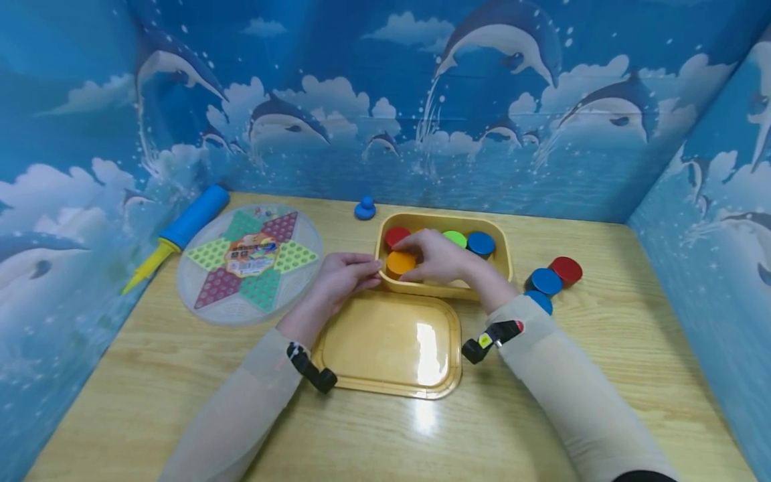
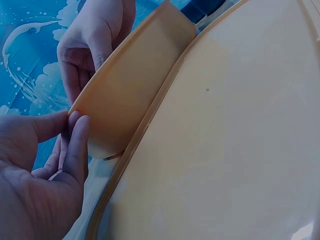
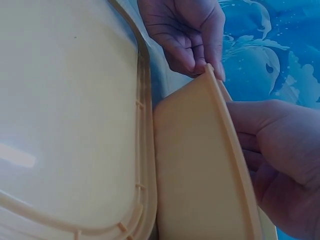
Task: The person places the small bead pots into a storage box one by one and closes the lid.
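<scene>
My left hand (image 1: 349, 273) pinches the left front corner of a yellow plastic box (image 1: 476, 292) between thumb and fingers, at its rim (image 2: 80, 102). Inside the box, my right hand (image 1: 436, 256) grips a short orange cylinder (image 1: 400, 265) near that corner, fingers and thumb curled about it. A red cylinder (image 1: 397, 237) stands behind the orange one. Further right in the box are a green cylinder (image 1: 456, 238) and a blue cylinder (image 1: 480, 244). Both wrist views show the box's outer wall (image 3: 187, 160), which hides the cylinders and my right fingertips.
A yellow lid (image 1: 385, 341) lies flat before the box. Right of the box stand a red cylinder (image 1: 566, 270) and two blue cylinders (image 1: 545, 282). To the left are a round star-patterned game board (image 1: 249, 264) and a blue-yellow pump (image 1: 195, 217). A small blue knobbed piece (image 1: 365, 209) sits behind.
</scene>
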`<state>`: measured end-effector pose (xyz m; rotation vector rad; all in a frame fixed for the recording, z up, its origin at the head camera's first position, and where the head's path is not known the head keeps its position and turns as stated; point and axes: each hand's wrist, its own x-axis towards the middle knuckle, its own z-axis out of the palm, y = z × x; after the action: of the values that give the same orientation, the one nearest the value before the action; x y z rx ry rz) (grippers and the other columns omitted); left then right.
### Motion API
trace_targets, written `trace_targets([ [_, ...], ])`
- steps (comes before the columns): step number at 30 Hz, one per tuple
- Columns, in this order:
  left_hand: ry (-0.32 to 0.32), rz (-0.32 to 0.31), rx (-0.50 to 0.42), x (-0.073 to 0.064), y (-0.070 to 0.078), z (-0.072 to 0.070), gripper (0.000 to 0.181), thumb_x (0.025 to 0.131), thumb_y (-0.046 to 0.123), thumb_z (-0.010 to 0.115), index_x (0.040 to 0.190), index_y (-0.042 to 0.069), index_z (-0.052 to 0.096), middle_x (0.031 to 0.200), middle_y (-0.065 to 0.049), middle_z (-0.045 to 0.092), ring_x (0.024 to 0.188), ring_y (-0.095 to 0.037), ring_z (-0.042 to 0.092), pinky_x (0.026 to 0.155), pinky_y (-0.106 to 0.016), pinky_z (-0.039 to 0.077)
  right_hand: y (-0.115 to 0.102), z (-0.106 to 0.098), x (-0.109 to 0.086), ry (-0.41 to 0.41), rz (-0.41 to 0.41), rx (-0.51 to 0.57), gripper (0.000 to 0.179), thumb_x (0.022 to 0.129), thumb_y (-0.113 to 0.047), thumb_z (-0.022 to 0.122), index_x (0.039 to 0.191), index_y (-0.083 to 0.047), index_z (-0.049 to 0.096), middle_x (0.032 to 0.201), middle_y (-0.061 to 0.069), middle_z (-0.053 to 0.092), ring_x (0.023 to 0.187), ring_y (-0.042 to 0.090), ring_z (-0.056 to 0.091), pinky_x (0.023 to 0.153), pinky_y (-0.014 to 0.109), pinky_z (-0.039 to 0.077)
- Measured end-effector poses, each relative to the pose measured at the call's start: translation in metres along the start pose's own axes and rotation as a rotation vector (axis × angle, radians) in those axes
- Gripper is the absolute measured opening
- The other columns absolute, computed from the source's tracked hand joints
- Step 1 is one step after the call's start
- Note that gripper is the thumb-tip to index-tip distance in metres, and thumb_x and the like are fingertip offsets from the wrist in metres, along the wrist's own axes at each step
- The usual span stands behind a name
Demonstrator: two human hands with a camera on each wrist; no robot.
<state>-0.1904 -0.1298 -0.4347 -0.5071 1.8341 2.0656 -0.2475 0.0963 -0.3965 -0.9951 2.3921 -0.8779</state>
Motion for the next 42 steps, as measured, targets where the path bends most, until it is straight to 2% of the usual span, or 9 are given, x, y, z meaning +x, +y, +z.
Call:
trace_targets([
  [10,-0.004,0.002,0.003,0.000,-0.001,0.000,0.030,0.099,0.009,0.078,0.127,0.002,0.072,0.118,-0.019,0.071,0.096,-0.025,0.075,0.086,-0.032,0.065,0.004,0.008,0.005,0.021,-0.001,0.012,0.058,0.092,-0.011,0.086,0.143,0.003,0.062,0.137,0.014,0.067,0.124,0.027,0.065,0.106,0.041,0.057],
  [20,-0.014,0.024,-0.006,0.000,-0.001,0.001,0.028,0.100,0.007,0.075,0.126,-0.002,0.071,0.116,-0.020,0.071,0.092,-0.023,0.075,0.086,-0.032,0.065,0.007,0.015,0.006,0.059,-0.005,0.093,0.056,0.090,-0.006,0.086,0.140,0.005,0.064,0.136,0.017,0.068,0.124,0.027,0.067,0.101,0.035,0.059],
  [26,-0.011,0.023,0.006,-0.001,-0.001,0.000,0.029,0.100,0.008,0.075,0.127,-0.001,0.071,0.117,-0.020,0.071,0.093,-0.023,0.075,0.086,-0.032,0.065,0.007,0.014,0.005,0.048,0.000,0.115,0.056,0.091,-0.004,0.085,0.141,0.006,0.063,0.137,0.018,0.067,0.124,0.028,0.067,0.101,0.034,0.059],
  [34,-0.021,0.033,-0.012,0.000,-0.002,0.001,0.031,0.100,0.006,0.075,0.130,-0.004,0.069,0.118,-0.020,0.071,0.093,-0.022,0.075,0.086,-0.032,0.065,0.004,0.005,-0.009,0.055,0.051,0.152,0.057,0.093,-0.009,0.084,0.144,0.001,0.062,0.142,0.014,0.065,0.131,0.028,0.063,0.110,0.039,0.054],
  [38,-0.017,0.035,-0.014,0.000,-0.002,0.001,0.032,0.100,0.005,0.075,0.130,-0.004,0.069,0.118,-0.021,0.070,0.093,-0.022,0.075,0.086,-0.032,0.065,0.005,-0.001,-0.017,0.073,0.041,0.165,0.055,0.094,-0.009,0.083,0.144,0.000,0.062,0.141,0.013,0.066,0.131,0.030,0.062,0.111,0.043,0.053],
  [42,-0.011,0.033,-0.008,0.000,-0.001,0.002,0.032,0.100,0.005,0.075,0.130,-0.004,0.069,0.119,-0.021,0.070,0.093,-0.023,0.075,0.086,-0.032,0.065,0.004,-0.008,-0.028,0.093,0.018,0.188,0.054,0.096,-0.006,0.080,0.145,0.003,0.060,0.141,0.019,0.065,0.131,0.034,0.062,0.110,0.046,0.054],
])
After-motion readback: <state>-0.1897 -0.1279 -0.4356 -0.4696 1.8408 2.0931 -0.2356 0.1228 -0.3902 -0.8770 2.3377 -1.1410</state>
